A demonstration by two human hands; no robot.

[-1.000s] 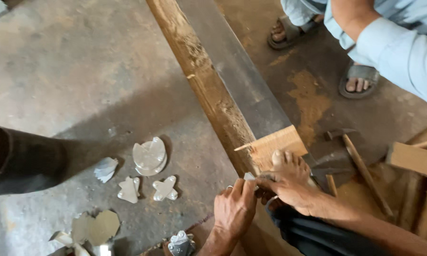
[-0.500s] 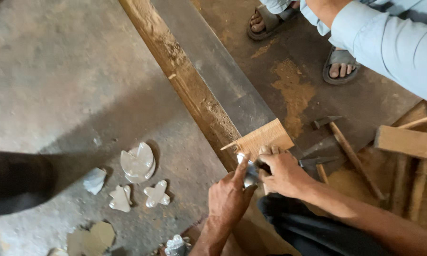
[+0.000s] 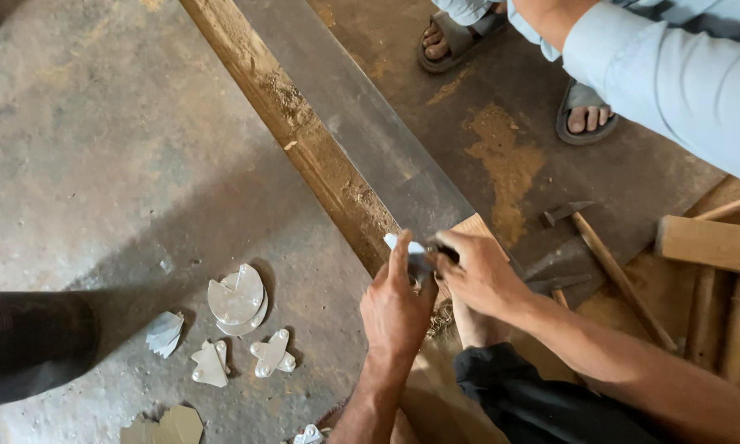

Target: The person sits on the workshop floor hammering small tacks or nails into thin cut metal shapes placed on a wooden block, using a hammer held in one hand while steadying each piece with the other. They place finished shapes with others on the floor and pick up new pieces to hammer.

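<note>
My left hand (image 3: 396,311) and my right hand (image 3: 478,273) meet at the near end of a long wooden beam (image 3: 304,140). Between the fingers of both hands is a small pale metal piece (image 3: 406,246), held against a light wood block (image 3: 473,225) at the beam's end. My right hand also grips a dark tool end (image 3: 444,251); what it is I cannot tell. My bare foot (image 3: 470,324) rests just below the hands.
Cut pale metal shapes (image 3: 237,298) lie on the concrete floor at left, beside a dark cylinder (image 3: 33,337). A hammer (image 3: 604,259) and wooden sticks (image 3: 715,242) lie at right. Another person in a light blue sleeve (image 3: 674,82) and sandals (image 3: 585,111) stands behind.
The view has shifted down and left. My left hand has moved up to the beam's end, and both hands now close together on the small metal piece.
</note>
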